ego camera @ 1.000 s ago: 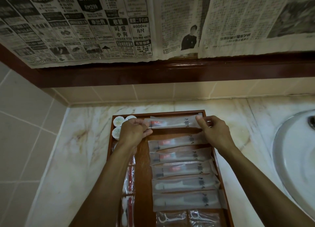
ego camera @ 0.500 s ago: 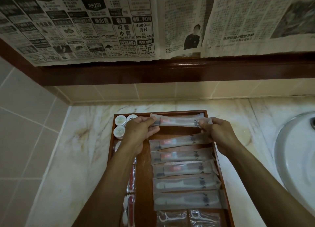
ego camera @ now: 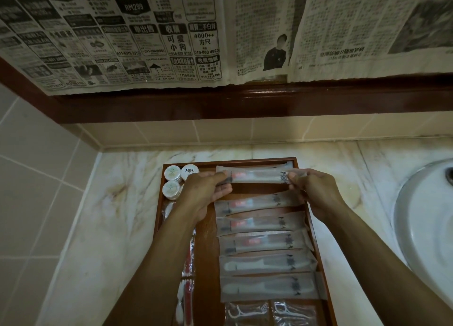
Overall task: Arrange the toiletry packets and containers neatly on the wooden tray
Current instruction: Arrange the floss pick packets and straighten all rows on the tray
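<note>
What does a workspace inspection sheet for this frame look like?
Surface: pale marble counter.
Job's things: brown wooden tray; translucent toothbrush packet held over its far end; five similar packets stacked in a column below; round white containers in its far left corner.
Clutter: nothing seen.
Grippers: left hand and right hand pinch the packet's ends.
Cables: nothing seen.
Surroundings: white sink at right; newspaper on wall.

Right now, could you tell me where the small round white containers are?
In the head view, the small round white containers sit clustered in the wooden tray's far-left corner, just left of the left hand.
</note>
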